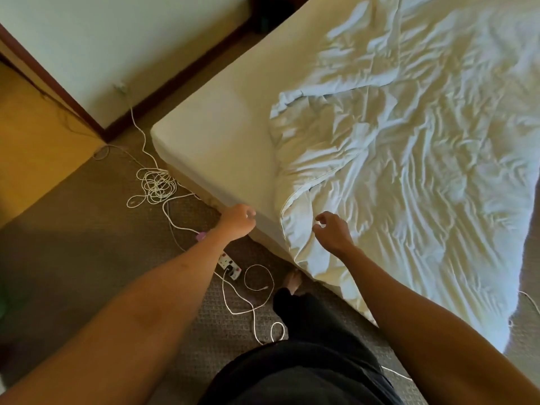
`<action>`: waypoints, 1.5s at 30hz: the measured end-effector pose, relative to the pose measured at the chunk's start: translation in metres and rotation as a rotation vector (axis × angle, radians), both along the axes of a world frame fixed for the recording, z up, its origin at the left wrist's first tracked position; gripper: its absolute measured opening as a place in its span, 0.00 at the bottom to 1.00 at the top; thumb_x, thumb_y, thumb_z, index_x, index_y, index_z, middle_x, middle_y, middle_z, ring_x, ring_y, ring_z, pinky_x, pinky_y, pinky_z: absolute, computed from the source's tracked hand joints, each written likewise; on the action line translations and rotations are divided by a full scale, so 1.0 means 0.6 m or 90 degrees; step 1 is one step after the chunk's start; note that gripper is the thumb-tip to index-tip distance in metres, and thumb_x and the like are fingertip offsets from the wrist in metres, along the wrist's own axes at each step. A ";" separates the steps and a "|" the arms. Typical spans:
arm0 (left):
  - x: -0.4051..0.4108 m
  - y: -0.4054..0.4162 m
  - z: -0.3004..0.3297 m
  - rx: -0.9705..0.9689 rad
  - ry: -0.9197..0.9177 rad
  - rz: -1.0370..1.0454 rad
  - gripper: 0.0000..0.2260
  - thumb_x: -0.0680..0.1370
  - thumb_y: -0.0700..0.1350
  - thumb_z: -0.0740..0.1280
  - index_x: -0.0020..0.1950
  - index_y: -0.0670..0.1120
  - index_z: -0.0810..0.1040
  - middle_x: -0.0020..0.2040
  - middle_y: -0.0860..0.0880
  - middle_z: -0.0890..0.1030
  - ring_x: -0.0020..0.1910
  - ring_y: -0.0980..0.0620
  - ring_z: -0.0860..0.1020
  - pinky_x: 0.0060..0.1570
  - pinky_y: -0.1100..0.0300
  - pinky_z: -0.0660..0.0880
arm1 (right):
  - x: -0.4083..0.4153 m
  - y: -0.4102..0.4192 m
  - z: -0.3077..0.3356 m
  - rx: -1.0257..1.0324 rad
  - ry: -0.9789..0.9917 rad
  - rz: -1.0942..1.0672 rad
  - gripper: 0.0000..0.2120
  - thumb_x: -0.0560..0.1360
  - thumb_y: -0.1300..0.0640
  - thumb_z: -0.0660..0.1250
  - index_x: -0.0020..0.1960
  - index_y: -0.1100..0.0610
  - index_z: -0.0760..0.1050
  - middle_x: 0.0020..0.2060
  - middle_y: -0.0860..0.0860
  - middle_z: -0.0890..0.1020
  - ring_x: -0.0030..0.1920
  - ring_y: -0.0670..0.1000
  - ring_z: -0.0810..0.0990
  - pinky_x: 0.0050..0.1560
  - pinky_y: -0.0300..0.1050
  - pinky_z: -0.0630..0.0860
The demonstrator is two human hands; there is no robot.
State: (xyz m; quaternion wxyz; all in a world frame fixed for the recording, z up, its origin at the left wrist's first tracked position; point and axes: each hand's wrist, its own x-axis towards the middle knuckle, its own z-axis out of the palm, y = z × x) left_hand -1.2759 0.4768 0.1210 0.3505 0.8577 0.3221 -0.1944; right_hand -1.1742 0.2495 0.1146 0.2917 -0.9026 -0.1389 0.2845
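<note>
While left hand (pixel 238 220) hangs by mattress (pixel 222 141), right hand (pixel 333 232) hovers over sheet (pixel 409 159)

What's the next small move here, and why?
Likely pinch the near hem of the white sheet with the right hand, which hovers just over it, fingers loosely curled, no grip yet. The sheet lies crumpled and leaves the mattress corner bare; the left hand sits at the mattress edge.

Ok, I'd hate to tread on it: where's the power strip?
In the head view the power strip lies on the carpet left of centre, between the left forearm and the bare foot.
</note>
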 end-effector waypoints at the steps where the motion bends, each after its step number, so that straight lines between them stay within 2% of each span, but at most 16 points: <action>1: 0.021 0.011 -0.006 -0.003 0.007 -0.021 0.14 0.79 0.40 0.61 0.64 0.46 0.76 0.64 0.45 0.77 0.64 0.45 0.74 0.57 0.56 0.71 | 0.017 0.007 -0.006 -0.001 0.007 -0.010 0.18 0.78 0.58 0.63 0.67 0.61 0.73 0.64 0.56 0.78 0.64 0.55 0.76 0.60 0.45 0.70; 7: 0.185 0.082 -0.037 0.023 0.021 -0.128 0.17 0.78 0.37 0.57 0.59 0.52 0.78 0.63 0.48 0.78 0.58 0.47 0.76 0.49 0.59 0.70 | 0.121 0.066 -0.052 -0.003 0.057 -0.078 0.18 0.78 0.58 0.62 0.68 0.60 0.72 0.65 0.56 0.77 0.65 0.56 0.75 0.62 0.46 0.69; 10: 0.263 0.097 -0.044 0.038 0.042 -0.210 0.18 0.78 0.36 0.57 0.62 0.50 0.78 0.59 0.46 0.78 0.50 0.48 0.77 0.46 0.55 0.72 | 0.157 0.084 -0.074 -0.005 0.091 -0.106 0.18 0.78 0.57 0.62 0.67 0.60 0.73 0.65 0.56 0.76 0.64 0.57 0.75 0.61 0.47 0.70; 14: 0.354 0.079 -0.045 0.041 0.066 -0.352 0.20 0.78 0.35 0.56 0.64 0.49 0.77 0.53 0.46 0.77 0.55 0.42 0.79 0.47 0.49 0.76 | 0.182 0.085 -0.094 -0.017 0.131 -0.166 0.17 0.78 0.58 0.63 0.66 0.60 0.73 0.62 0.56 0.78 0.61 0.56 0.77 0.57 0.46 0.72; 19: 0.438 0.043 -0.060 0.091 0.112 -0.576 0.22 0.79 0.33 0.55 0.66 0.53 0.75 0.62 0.48 0.75 0.49 0.45 0.78 0.44 0.52 0.76 | 0.187 0.090 -0.118 -0.031 0.196 -0.232 0.16 0.78 0.57 0.63 0.65 0.59 0.74 0.60 0.55 0.79 0.58 0.56 0.77 0.53 0.45 0.72; 21: 0.464 0.039 -0.079 0.137 0.144 -0.705 0.28 0.77 0.30 0.56 0.70 0.57 0.71 0.68 0.48 0.72 0.55 0.46 0.77 0.47 0.53 0.76 | 0.186 0.107 -0.130 -0.025 0.224 -0.250 0.17 0.78 0.56 0.63 0.65 0.58 0.74 0.60 0.54 0.79 0.58 0.56 0.78 0.50 0.43 0.70; 23: 0.484 0.032 -0.103 0.204 0.149 -0.861 0.35 0.75 0.29 0.57 0.74 0.61 0.65 0.75 0.50 0.62 0.69 0.46 0.68 0.52 0.53 0.73 | 0.184 0.132 -0.144 -0.015 0.258 -0.272 0.16 0.78 0.56 0.62 0.63 0.59 0.75 0.57 0.54 0.80 0.55 0.55 0.79 0.48 0.42 0.70; 27: 0.502 0.027 -0.135 0.347 0.136 -1.136 0.38 0.76 0.31 0.62 0.77 0.64 0.57 0.80 0.50 0.41 0.79 0.45 0.42 0.70 0.36 0.57 | 0.170 0.190 -0.174 -0.014 0.311 -0.283 0.07 0.74 0.54 0.63 0.40 0.56 0.75 0.36 0.51 0.79 0.41 0.53 0.79 0.38 0.43 0.73; 30: 0.514 0.033 -0.157 0.442 0.148 -1.303 0.30 0.77 0.38 0.66 0.74 0.61 0.64 0.80 0.49 0.41 0.78 0.45 0.37 0.70 0.30 0.49 | 0.159 0.229 -0.184 -0.006 0.323 -0.287 0.08 0.72 0.52 0.68 0.41 0.57 0.73 0.36 0.51 0.79 0.40 0.52 0.78 0.33 0.42 0.68; 32: 0.516 0.043 -0.158 0.509 0.131 -1.402 0.23 0.77 0.42 0.67 0.70 0.57 0.71 0.80 0.49 0.51 0.79 0.45 0.42 0.70 0.30 0.49 | 0.152 0.247 -0.185 -0.027 0.300 -0.280 0.09 0.73 0.52 0.69 0.44 0.59 0.74 0.39 0.53 0.80 0.41 0.53 0.78 0.36 0.44 0.70; 34: 0.525 0.058 -0.152 0.481 0.109 -1.395 0.20 0.76 0.41 0.67 0.68 0.50 0.73 0.72 0.50 0.69 0.76 0.48 0.60 0.73 0.43 0.58 | 0.147 0.260 -0.180 -0.061 0.251 -0.271 0.11 0.74 0.51 0.67 0.46 0.60 0.74 0.43 0.55 0.81 0.44 0.56 0.79 0.39 0.47 0.71; 36: 0.538 0.079 -0.129 0.375 0.055 -1.380 0.16 0.76 0.40 0.63 0.64 0.46 0.74 0.58 0.50 0.80 0.61 0.48 0.76 0.65 0.57 0.66 | 0.139 0.270 -0.176 -0.112 0.191 -0.228 0.16 0.74 0.47 0.67 0.53 0.59 0.73 0.48 0.56 0.79 0.49 0.59 0.77 0.45 0.50 0.72; 38: 0.553 0.117 -0.090 0.389 -0.009 -1.385 0.09 0.76 0.42 0.62 0.56 0.48 0.74 0.49 0.48 0.81 0.51 0.45 0.80 0.46 0.56 0.70 | 0.127 0.282 -0.170 -0.137 0.165 -0.190 0.24 0.73 0.45 0.67 0.62 0.57 0.69 0.54 0.57 0.77 0.56 0.60 0.75 0.53 0.55 0.71; 40: 0.551 0.170 -0.062 0.339 -0.082 -1.331 0.07 0.78 0.48 0.63 0.53 0.47 0.74 0.43 0.45 0.82 0.42 0.42 0.81 0.34 0.56 0.64 | 0.120 0.299 -0.160 -0.148 0.146 -0.176 0.29 0.72 0.43 0.67 0.68 0.55 0.64 0.60 0.57 0.73 0.61 0.60 0.71 0.59 0.56 0.69; 42: 0.531 0.233 -0.042 0.311 -0.098 -1.276 0.14 0.80 0.55 0.63 0.54 0.46 0.75 0.40 0.44 0.82 0.38 0.41 0.81 0.31 0.56 0.63 | 0.122 0.319 -0.151 -0.177 0.089 -0.173 0.28 0.73 0.46 0.66 0.70 0.53 0.63 0.62 0.58 0.71 0.63 0.61 0.69 0.62 0.56 0.68; 45: 0.471 0.323 -0.031 0.325 0.046 -1.129 0.20 0.79 0.63 0.61 0.57 0.47 0.73 0.44 0.44 0.83 0.43 0.42 0.81 0.34 0.55 0.67 | 0.129 0.357 -0.137 -0.189 0.049 -0.113 0.21 0.77 0.53 0.63 0.68 0.54 0.68 0.63 0.58 0.72 0.64 0.61 0.70 0.62 0.55 0.69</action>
